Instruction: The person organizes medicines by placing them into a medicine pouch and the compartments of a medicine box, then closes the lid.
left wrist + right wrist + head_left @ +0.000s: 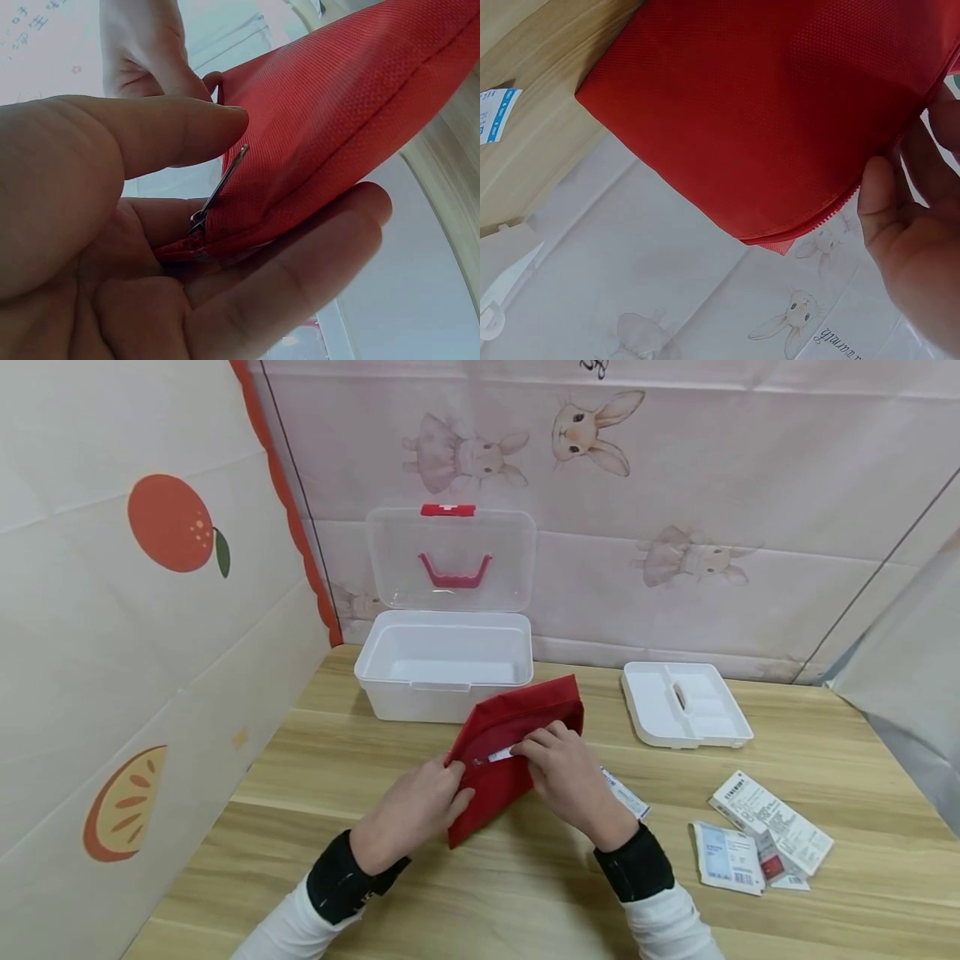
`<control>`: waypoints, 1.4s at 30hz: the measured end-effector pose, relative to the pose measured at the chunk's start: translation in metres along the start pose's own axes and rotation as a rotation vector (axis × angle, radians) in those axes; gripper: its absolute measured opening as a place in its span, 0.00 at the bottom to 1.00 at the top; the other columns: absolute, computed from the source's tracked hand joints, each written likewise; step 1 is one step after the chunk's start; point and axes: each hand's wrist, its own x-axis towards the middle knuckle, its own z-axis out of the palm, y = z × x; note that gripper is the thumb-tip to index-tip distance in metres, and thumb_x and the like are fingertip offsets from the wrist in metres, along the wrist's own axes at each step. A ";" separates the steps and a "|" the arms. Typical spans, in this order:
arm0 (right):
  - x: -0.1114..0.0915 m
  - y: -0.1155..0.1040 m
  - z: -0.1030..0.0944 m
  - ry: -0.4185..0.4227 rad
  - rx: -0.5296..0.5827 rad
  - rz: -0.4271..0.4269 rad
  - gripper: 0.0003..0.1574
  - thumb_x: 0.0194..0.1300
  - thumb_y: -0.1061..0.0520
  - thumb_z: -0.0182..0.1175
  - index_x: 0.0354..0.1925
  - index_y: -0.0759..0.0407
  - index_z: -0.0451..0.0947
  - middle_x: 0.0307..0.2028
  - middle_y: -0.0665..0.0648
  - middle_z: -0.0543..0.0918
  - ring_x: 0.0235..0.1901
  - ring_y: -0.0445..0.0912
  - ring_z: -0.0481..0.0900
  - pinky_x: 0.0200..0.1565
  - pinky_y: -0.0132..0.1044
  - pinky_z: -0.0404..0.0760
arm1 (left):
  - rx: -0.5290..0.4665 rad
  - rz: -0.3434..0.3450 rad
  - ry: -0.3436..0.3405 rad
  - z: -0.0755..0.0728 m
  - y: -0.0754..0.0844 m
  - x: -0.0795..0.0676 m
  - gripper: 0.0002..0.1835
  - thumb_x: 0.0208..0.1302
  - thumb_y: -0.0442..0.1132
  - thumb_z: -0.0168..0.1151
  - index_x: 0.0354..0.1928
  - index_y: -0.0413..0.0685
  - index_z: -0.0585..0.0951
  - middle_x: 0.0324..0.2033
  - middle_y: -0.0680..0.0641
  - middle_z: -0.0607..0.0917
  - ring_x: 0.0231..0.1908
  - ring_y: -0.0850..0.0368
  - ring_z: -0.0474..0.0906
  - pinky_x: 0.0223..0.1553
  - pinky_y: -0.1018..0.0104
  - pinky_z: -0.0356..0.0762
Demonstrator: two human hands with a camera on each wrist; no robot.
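Note:
A red fabric zip pouch is held tilted above the table, in front of the white box. My left hand grips its left end, thumb on one face and fingers behind; a metal zipper pull hangs beside that thumb in the left wrist view. At the toothed zipper edge, my right hand pinches the pouch, its thumb on the near side and the other fingers behind the edge. A small white strip shows beside the right fingertips in the head view; what it is cannot be told.
Behind the pouch stands a white box with its clear lid raised. A white compartment tray sits back right. Several packets, including a blue-white one and a printed white one, lie front right. Another packet lies beside the right hand.

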 end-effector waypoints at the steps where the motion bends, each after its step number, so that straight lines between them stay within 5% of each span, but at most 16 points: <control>1: 0.000 0.000 0.000 -0.002 -0.002 0.000 0.15 0.57 0.63 0.71 0.44 0.54 0.87 0.40 0.54 0.87 0.42 0.48 0.77 0.45 0.40 0.80 | 0.000 -0.001 0.000 0.000 0.000 0.000 0.10 0.63 0.38 0.69 0.39 0.38 0.80 0.30 0.46 0.80 0.25 0.62 0.76 0.28 0.71 0.81; 11: 0.000 0.001 -0.005 0.005 0.028 -0.008 0.13 0.57 0.63 0.71 0.43 0.57 0.86 0.41 0.55 0.86 0.44 0.50 0.77 0.47 0.41 0.81 | 0.006 0.000 0.002 0.000 0.000 -0.001 0.09 0.64 0.38 0.67 0.38 0.38 0.80 0.29 0.47 0.80 0.24 0.62 0.76 0.26 0.74 0.78; 20: -0.012 0.027 -0.031 0.160 0.066 0.064 0.12 0.55 0.71 0.69 0.39 0.65 0.82 0.38 0.60 0.82 0.40 0.54 0.79 0.39 0.45 0.81 | -0.012 -0.026 -0.021 -0.001 0.003 0.000 0.10 0.65 0.37 0.67 0.41 0.36 0.80 0.33 0.44 0.82 0.28 0.58 0.80 0.31 0.66 0.83; 23: -0.024 0.042 -0.044 0.038 0.044 0.209 0.12 0.55 0.70 0.69 0.40 0.66 0.82 0.38 0.62 0.82 0.41 0.57 0.79 0.40 0.49 0.80 | 0.000 -0.031 -0.025 -0.001 0.003 0.000 0.10 0.65 0.37 0.66 0.42 0.36 0.80 0.35 0.42 0.83 0.30 0.57 0.81 0.32 0.64 0.84; 26: -0.036 0.055 -0.055 -0.187 0.011 0.359 0.16 0.55 0.67 0.70 0.43 0.68 0.81 0.40 0.65 0.82 0.43 0.61 0.78 0.43 0.52 0.79 | 0.015 -0.036 -0.025 -0.001 0.003 0.000 0.11 0.65 0.37 0.67 0.43 0.36 0.80 0.36 0.42 0.84 0.31 0.56 0.82 0.34 0.62 0.85; 31: -0.046 0.067 -0.056 -0.438 -0.036 0.464 0.23 0.52 0.63 0.72 0.47 0.69 0.80 0.41 0.67 0.83 0.42 0.60 0.80 0.41 0.52 0.80 | 0.018 -0.035 -0.020 0.000 0.002 -0.001 0.11 0.64 0.36 0.68 0.43 0.36 0.80 0.36 0.42 0.84 0.30 0.56 0.82 0.34 0.62 0.85; 42: -0.047 0.069 -0.035 -0.504 -0.093 0.541 0.09 0.50 0.66 0.68 0.26 0.62 0.76 0.22 0.53 0.73 0.23 0.47 0.68 0.24 0.40 0.68 | 0.045 -0.012 -0.008 0.000 0.001 -0.001 0.11 0.63 0.37 0.68 0.42 0.37 0.80 0.34 0.43 0.84 0.29 0.57 0.82 0.32 0.63 0.84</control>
